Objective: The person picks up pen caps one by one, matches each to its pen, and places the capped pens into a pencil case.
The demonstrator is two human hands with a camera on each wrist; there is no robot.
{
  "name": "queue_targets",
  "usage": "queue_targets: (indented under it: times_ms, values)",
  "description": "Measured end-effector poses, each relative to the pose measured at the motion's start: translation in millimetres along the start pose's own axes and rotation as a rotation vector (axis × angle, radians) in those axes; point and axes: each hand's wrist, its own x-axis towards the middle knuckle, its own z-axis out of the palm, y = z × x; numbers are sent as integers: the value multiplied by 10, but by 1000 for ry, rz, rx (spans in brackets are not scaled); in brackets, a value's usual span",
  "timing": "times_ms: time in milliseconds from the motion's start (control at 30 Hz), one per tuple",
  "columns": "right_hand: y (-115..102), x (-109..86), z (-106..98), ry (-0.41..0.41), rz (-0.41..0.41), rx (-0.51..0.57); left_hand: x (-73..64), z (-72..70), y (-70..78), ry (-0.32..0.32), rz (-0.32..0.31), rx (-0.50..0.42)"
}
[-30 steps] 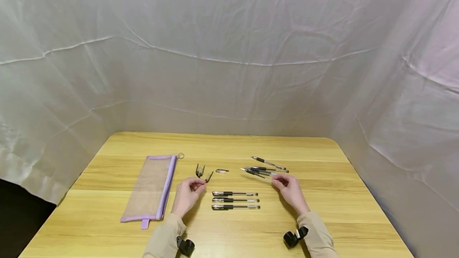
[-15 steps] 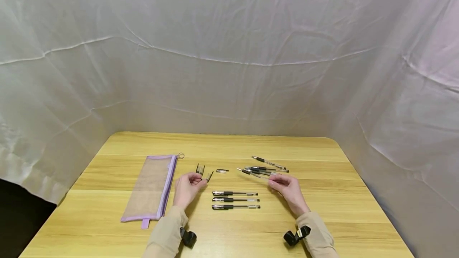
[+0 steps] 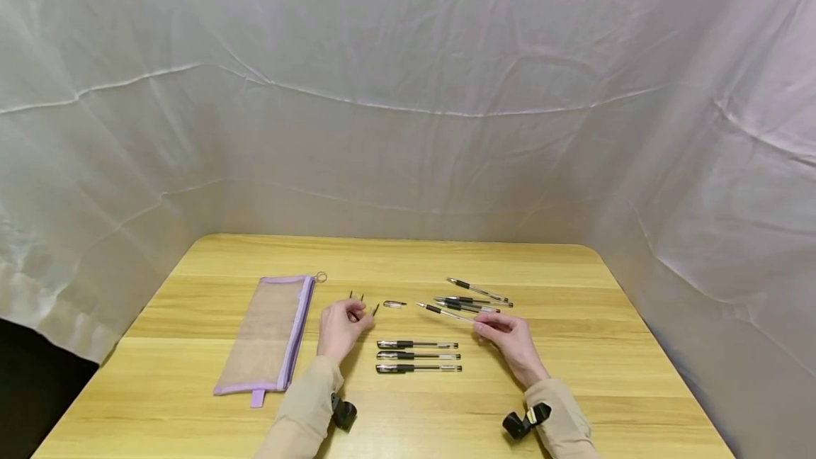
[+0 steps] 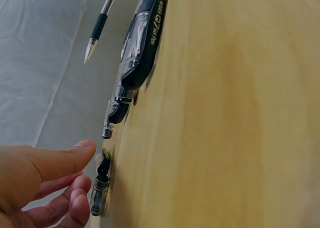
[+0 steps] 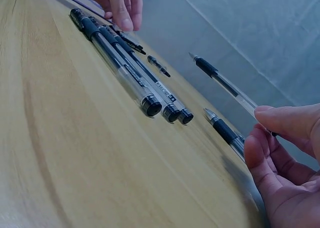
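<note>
My right hand (image 3: 510, 347) pinches an uncapped gel pen (image 3: 440, 310) near its rear end, thumb against fingers. In the right wrist view, this pen (image 5: 217, 78) is raised above the table with its tip pointing away from the hand. My left hand (image 3: 341, 331) is over a few black-and-clear pen caps (image 4: 100, 183), partly hidden by it in the head view. Its thumb and bent fingers stand apart beside the caps, and nothing shows between them. A lone cap (image 3: 394, 304) lies to the right of that hand.
Three capped pens (image 3: 417, 356) lie parallel between the hands. Several uncapped pens (image 3: 472, 301) are behind the right hand, one (image 3: 478, 289) farther back. On the left lies a purple-edged mesh zip pouch (image 3: 264, 335). Grey fabric (image 3: 408, 147) hangs around the wooden table (image 3: 446, 420).
My right hand has drawn the pen left, away from the other uncapped pens. My left hand has moved slightly right and forward over the caps, covering more of them.
</note>
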Motion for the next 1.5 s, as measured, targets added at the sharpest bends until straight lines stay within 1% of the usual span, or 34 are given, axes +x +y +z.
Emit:
queue_targets:
  times_ms: [100, 267, 367, 467, 633, 867, 1000, 1133, 1267, 1400, 1500]
  values:
    - [9, 1, 0, -2, 0, 8, 9, 10, -16, -10, 3, 14]
    - [14, 2, 3, -8, -2, 15, 27, 28, -10, -18, 11, 72]
    - [14, 3, 7, -11, -2, 18, 39, 40, 5, -25, 0, 109]
    - [14, 2, 13, -15, -1, 16, 57, 52, 8, -18, 3, 134]
    - [7, -6, 18, -16, -1, 20, 58, 61, 17, -14, 12, 125]
    - [-2, -11, 22, -11, 5, 27, 54, 64, 20, -17, -6, 121]
    - [-2, -4, 24, -16, 9, 21, 42, 55, 14, -15, 18, 122]
    - [-13, -7, 26, -21, 8, 25, 14, 34, 1, -24, 33, 75]
    - [-31, -20, 24, -32, -3, 27, -20, 9, -1, -42, 26, -14]
    - [-44, -29, 20, -60, -14, 26, -48, -11, -10, -72, 29, -129]
    - [-51, -30, 19, -83, -13, 30, -68, -19, -19, -105, 5, -240]
